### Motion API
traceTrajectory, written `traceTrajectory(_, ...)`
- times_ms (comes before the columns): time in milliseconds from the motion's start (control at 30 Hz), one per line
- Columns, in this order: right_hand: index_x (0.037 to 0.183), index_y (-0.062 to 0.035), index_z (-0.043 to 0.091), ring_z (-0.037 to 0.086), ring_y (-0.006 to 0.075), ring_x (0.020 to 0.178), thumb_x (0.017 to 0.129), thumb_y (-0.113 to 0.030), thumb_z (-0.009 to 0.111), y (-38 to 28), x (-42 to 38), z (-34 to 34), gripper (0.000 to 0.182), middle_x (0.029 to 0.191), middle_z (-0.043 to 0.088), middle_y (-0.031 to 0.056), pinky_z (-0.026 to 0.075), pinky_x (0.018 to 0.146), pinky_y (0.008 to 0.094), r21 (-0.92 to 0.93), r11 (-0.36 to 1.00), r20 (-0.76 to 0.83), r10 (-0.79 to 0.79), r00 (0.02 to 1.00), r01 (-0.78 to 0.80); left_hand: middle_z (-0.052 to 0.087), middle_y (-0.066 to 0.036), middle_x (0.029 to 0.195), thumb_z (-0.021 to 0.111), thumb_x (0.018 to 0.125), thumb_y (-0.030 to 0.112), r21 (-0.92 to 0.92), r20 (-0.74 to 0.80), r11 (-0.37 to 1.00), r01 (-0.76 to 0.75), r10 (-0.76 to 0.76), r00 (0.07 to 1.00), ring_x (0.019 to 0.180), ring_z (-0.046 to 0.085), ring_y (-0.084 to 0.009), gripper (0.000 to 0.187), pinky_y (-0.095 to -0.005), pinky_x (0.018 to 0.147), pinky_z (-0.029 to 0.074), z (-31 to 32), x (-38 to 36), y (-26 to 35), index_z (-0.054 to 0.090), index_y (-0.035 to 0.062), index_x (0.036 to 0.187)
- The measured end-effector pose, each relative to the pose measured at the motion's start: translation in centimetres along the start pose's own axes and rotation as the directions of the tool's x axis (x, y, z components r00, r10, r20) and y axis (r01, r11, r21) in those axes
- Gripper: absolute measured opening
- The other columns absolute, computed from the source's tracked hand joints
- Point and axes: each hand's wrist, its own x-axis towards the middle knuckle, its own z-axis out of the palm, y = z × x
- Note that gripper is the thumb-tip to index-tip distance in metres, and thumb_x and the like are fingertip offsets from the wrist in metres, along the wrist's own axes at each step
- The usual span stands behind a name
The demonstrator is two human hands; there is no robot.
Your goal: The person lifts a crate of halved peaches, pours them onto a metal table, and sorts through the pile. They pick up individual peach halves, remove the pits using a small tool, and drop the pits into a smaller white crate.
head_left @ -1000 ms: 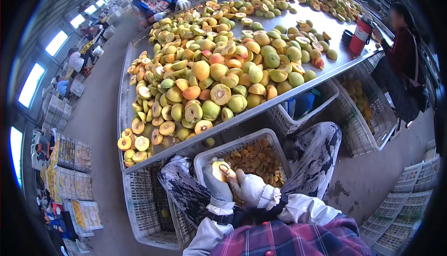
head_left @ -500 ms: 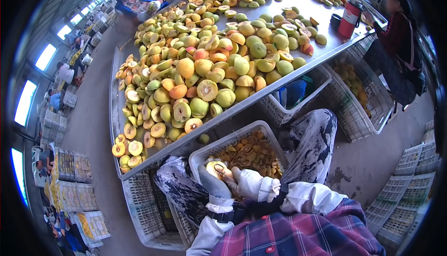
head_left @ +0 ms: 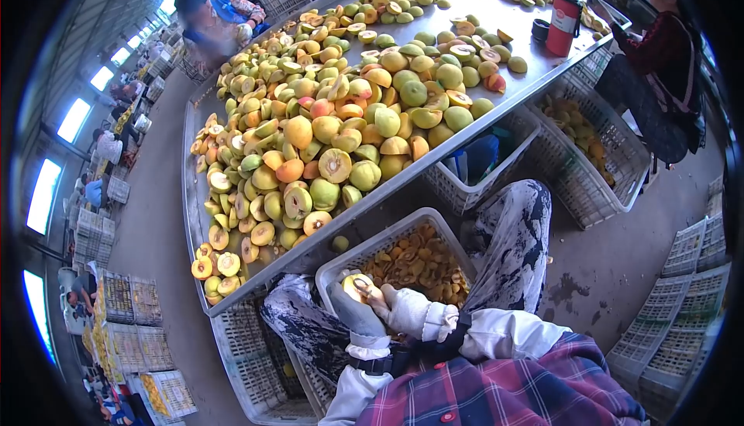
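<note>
Peach half: cut face up, cupped in left hand, gloved, fingers wrapped under and round it. Held low over near rim of crate, close to the body.

Right hand: gloved, closed, fingertips pressed onto cut face of the half, touching left hand. Whether a tool sits in it: can't tell.

Crate: white plastic, directly under and ahead of both hands, between the knees; holds orange pitted pieces.

Knees: patterned trousers, one left of left hand, one right of right hand.

Bench: steel, ahead of and above hands. Carries big heap of peaches, whole and halved, yellow, green, some red. One loose peach below bench edge, just ahead of crate.

Flask: red, upright, far right on bench, dark cup beside it.

More crates: under bench, ahead-right of hands, some w/ fruit; stacked left on floor.

Other people: one seated far right of bench, one at far left end, others small at left edge.
</note>
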Motion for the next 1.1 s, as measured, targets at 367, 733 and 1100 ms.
traceTrajectory(367, 0.094, -0.0037, 0.054, 0.058, 0.0322, 0.066, 0.088, -0.045, 0.043, 3.5, -0.1, -1.7, 0.043, 0.07, 0.06, 0.0156, 0.044, 0.059, 0.0401, 0.201, 0.959, 0.195, -0.238, 0.952, 0.198, 0.058, -0.012, 0.073, 0.032, 0.092, 0.036, -0.044, 0.299, 0.986, 0.164, -0.144, 0.943, 0.065, 0.058, -0.0202, 0.042, -0.0295, 0.064, 0.048, -0.7, -0.2, 2.1, 0.053, 0.0005, 0.083)
traceTrajectory(733, 0.096, -0.0028, 0.058, 0.053, 0.0145, 0.062, 0.09, -0.043, 0.043, 2.2, 1.5, -3.9, 0.043, 0.07, 0.059, 0.0063, 0.043, 0.06, 0.03, 0.123, 0.976, 0.449, -0.217, 0.867, 0.181, 0.062, -0.009, 0.067, 0.029, 0.094, 0.036, 0.271, 0.592, 0.945, -0.183, -0.014, 0.806, 0.059, 0.06, -0.0169, 0.046, -0.0279, 0.062, 0.049, -1.7, 2.1, 3.8, 0.053, -0.0007, 0.077)
traceTrajectory(1100, 0.07, -0.0065, 0.055, 0.043, 0.0076, 0.047, 0.09, -0.043, 0.043, 1.4, -0.6, -0.5, 0.043, 0.055, 0.049, -0.0011, 0.035, 0.045, 0.0237, 0.602, 0.799, 0.378, -0.274, 0.885, -0.01, 0.057, -0.009, 0.06, 0.03, 0.087, 0.052, -0.035, 0.371, 0.916, 0.399, -0.359, 0.856, 0.054, 0.057, -0.0205, 0.055, -0.0289, 0.052, 0.048, -0.8, 0.9, 5.4, 0.053, 0.0038, 0.074)
